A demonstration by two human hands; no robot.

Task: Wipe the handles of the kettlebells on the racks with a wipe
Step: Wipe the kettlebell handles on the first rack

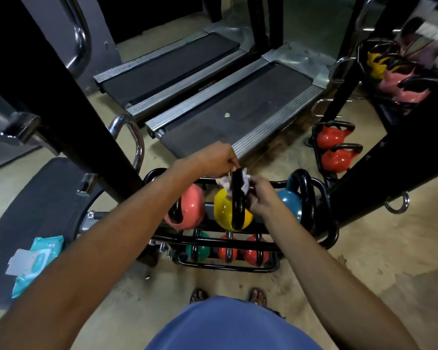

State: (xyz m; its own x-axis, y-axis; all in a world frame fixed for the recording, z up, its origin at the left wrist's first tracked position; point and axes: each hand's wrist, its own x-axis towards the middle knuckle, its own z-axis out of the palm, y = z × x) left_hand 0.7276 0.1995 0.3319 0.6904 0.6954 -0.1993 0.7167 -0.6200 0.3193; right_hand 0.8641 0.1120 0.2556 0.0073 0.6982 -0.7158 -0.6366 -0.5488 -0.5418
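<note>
My left hand and right hand pinch the wipe round the yellow kettlebell's handle; mid-task, I judge, with more left.

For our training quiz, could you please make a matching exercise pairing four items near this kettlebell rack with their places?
Things: 1 wipe; 2 pack of wipes; 3 green kettlebell; 4 blue kettlebell.
Places: A lower shelf of the rack; B on the black mat; C on the handle of the yellow kettlebell; D upper shelf, right end.
Pairs: 1-C; 2-B; 3-A; 4-D.
</note>
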